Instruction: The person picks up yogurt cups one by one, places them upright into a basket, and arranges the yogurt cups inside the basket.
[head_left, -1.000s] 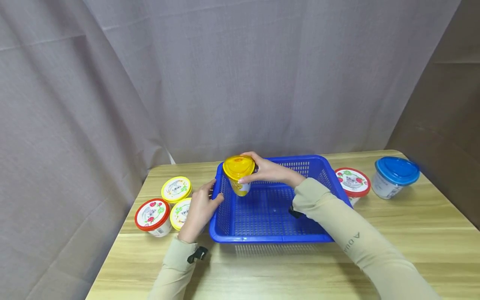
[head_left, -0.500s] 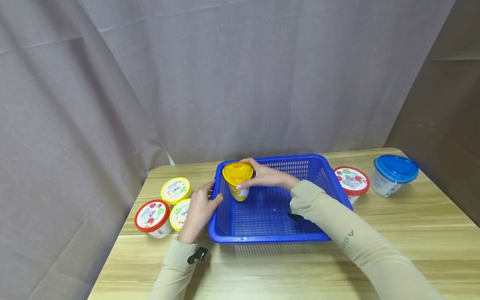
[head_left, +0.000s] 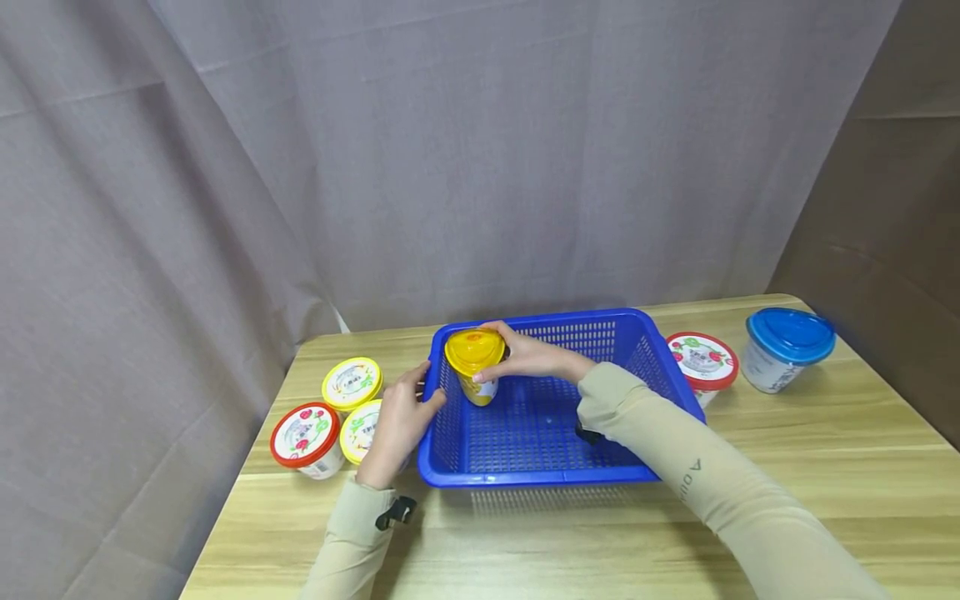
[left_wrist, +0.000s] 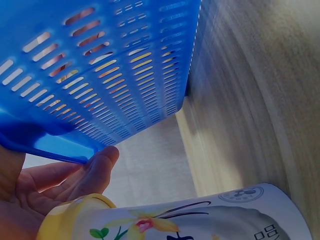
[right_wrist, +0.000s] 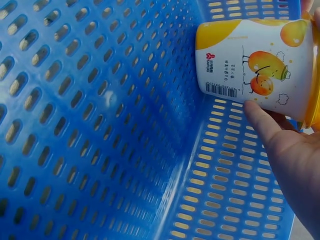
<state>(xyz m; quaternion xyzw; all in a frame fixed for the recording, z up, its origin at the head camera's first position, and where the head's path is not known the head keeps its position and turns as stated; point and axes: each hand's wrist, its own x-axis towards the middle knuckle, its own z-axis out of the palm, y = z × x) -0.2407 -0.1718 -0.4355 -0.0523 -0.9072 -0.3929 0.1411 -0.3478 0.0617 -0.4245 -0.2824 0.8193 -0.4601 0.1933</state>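
Note:
A blue perforated basket (head_left: 540,477) stands on the wooden table. Inside its back left corner is an upright cup with a yellow lid (head_left: 476,351), which the right hand (head_left: 528,354) grips round the side. The right wrist view shows the cup (right_wrist: 250,65) with its base against the basket floor and the hand's (right_wrist: 292,155) thumb on its printed side. At the basket's left rim the left hand (head_left: 399,425) holds on, its fingers curled under the rim in the left wrist view, where the hand (left_wrist: 65,182) is beside a yellow-lidded tub (left_wrist: 165,220).
Left of the basket are a red-lidded tub (head_left: 305,435) and two yellow-lidded tubs, one farther back (head_left: 352,382) and one partly behind the left hand (head_left: 359,430). To the right stand a red-lidded tub (head_left: 703,362) and a blue-lidded one (head_left: 790,335). A grey curtain (head_left: 465,167) hangs behind.
The right hand has lowered the yellow-lidded cup into the basket's back left corner and still grips it. The left hand has stayed at the rim.

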